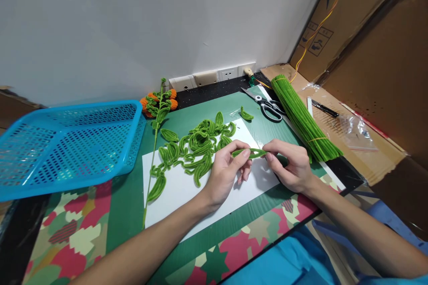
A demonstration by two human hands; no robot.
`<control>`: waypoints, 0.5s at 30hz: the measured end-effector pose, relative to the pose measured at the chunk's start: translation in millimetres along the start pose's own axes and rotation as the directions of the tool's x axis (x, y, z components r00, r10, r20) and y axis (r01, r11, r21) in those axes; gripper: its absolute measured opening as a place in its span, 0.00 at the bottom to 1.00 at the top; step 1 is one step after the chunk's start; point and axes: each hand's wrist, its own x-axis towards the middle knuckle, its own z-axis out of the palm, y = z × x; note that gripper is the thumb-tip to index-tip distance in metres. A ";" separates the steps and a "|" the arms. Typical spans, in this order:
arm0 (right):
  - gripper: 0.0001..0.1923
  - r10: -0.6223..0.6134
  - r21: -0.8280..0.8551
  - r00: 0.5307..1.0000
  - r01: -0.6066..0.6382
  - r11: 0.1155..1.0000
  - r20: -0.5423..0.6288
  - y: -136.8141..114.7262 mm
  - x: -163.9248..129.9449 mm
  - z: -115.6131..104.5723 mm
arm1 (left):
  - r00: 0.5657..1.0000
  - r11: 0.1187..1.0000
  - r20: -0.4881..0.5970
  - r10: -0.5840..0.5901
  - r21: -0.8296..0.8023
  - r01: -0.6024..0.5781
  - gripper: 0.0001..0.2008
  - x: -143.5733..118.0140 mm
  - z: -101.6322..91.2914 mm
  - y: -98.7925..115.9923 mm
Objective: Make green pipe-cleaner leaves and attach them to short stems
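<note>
I hold a folded green pipe-cleaner leaf [251,153] between both hands, just above the white paper sheet [187,196] on the worktop [127,213]. My left hand [227,171] pinches its left end between thumb and fingers; my right hand [290,165] grips the right end. Its long axis runs left to right between my fingertips, so both hands are equally near. The pile of finished leaves [199,147] lies just to the left, beside a leafy stem [152,156]. The blue basket [67,142] at far left looks empty. The bundle of green pipe cleaners [302,118] and the scissors [267,104] lie beyond my right hand.
</note>
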 end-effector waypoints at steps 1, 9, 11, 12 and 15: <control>0.06 0.006 0.000 1.000 -0.006 1.000 0.008 0.0 -0.2 -0.1 | 1.000 1.000 0.001 0.004 0.001 -0.004 0.12 0.0 0.1 -0.1; 0.06 0.026 -0.008 0.999 -0.026 1.000 0.046 -0.9 -0.5 -0.8 | 0.999 0.998 -0.040 0.016 -0.068 -0.019 0.18 -0.4 1.7 -1.5; 0.06 0.026 -0.010 0.999 -0.026 1.000 0.036 -1.2 -0.3 -0.7 | 0.999 0.997 -0.041 0.019 -0.078 -0.022 0.18 0.1 2.1 -1.7; 0.06 0.026 -0.010 0.999 -0.026 1.000 0.033 -1.3 -0.1 -0.7 | 0.999 0.996 -0.041 0.019 -0.083 -0.023 0.18 0.3 2.2 -1.6; 0.06 0.024 -0.015 0.999 -0.024 1.000 0.025 -1.7 0.3 -0.5 | 0.999 0.995 -0.035 0.022 -0.099 -0.026 0.18 0.8 2.5 -1.2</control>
